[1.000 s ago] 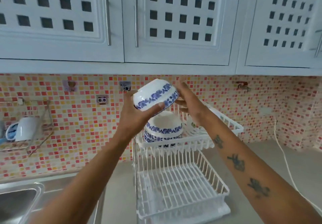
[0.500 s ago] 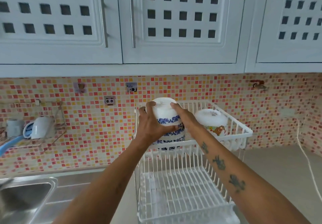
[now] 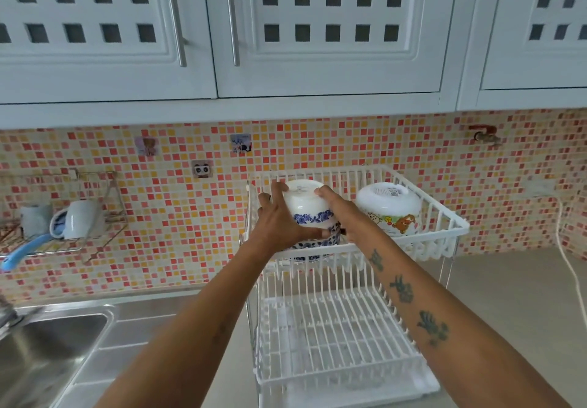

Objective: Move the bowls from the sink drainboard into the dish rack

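Observation:
A white two-tier dish rack (image 3: 457, 228) stands on the counter against the tiled wall. In its upper tier, at the left, a blue-and-white patterned bowl (image 3: 305, 204) sits upside down on a stack of like bowls (image 3: 330, 241). My left hand (image 3: 279, 220) grips the top bowl's left side and my right hand (image 3: 341, 209) holds its right side. To the right in the same tier a white bowl with bear pictures (image 3: 389, 206) rests upside down. The lower tier (image 3: 333, 328) holds no dishes. The drainboard (image 3: 136, 328) lies at lower left, bare where visible.
A steel sink basin (image 3: 47, 350) is at the lower left. A wire wall shelf (image 3: 104, 229) holds a white mug (image 3: 81, 218) and a blue-handled utensil. White cabinets (image 3: 317, 26) hang overhead. A white cable (image 3: 568, 268) runs down the wall at right.
Both hands have lowered the blue-and-white bowl, turned upside down, from the air onto the stack in the rack's upper tier. The view has shifted a little to the left.

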